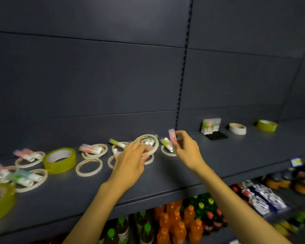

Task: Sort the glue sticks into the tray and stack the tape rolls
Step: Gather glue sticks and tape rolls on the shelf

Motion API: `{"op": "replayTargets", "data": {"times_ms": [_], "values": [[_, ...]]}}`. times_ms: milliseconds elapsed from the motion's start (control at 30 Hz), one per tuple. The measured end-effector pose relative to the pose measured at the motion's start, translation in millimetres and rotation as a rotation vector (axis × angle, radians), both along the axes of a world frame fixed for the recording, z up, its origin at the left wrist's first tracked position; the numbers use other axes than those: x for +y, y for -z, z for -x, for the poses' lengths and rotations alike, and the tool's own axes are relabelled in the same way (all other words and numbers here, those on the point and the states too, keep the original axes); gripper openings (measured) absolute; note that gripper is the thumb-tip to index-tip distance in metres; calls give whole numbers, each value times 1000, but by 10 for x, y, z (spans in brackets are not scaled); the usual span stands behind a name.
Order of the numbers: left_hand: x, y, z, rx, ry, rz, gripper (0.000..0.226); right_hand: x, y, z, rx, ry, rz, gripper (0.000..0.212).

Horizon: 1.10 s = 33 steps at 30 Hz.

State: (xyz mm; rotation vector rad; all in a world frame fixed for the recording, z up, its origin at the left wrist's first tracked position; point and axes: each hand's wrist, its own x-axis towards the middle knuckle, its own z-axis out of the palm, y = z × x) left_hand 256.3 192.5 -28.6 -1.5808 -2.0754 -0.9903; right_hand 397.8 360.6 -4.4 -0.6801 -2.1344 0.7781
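Observation:
My right hand [185, 148] pinches a pink-capped glue stick [172, 138], raised above the dark shelf [236, 152]. My left hand [130, 161] grips a thin white tape roll [147, 143], tilted up off the shelf, with glue sticks lying inside it. Several more thin white tape rolls [89, 167] and glue sticks [91, 148] lie scattered over the shelf's left half. A black tray [216, 135] at the back right has several glue sticks [211, 125] standing in it. Beside it lie a white tape roll [237, 128] and a yellow tape roll [267, 125].
Two wide yellow tape rolls lie on the left, one [60, 160] mid-shelf and one [0, 201] at the frame's edge. Below the shelf stand orange and green drink bottles [180, 224] and packaged goods [261, 198]. A dark back panel rises behind.

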Motion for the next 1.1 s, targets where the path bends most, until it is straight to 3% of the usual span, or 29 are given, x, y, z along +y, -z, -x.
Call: {"op": "replayTargets", "data": {"times_ms": [333,600,967,1100], "values": [[1405,20,-1366,10,66,60,10,1375,138,-1645,55,57,33,34],[2361,28,-2081,24,46,80,7,2372,346,-2536,122,86,177,17],[3197,75,-1984,33,-54,134,10,3369,462,-2350,151,17,269,9],[3472,106,-1837,11,-92,120,10,3652,440,-2106,131,-38,235,30]]}}
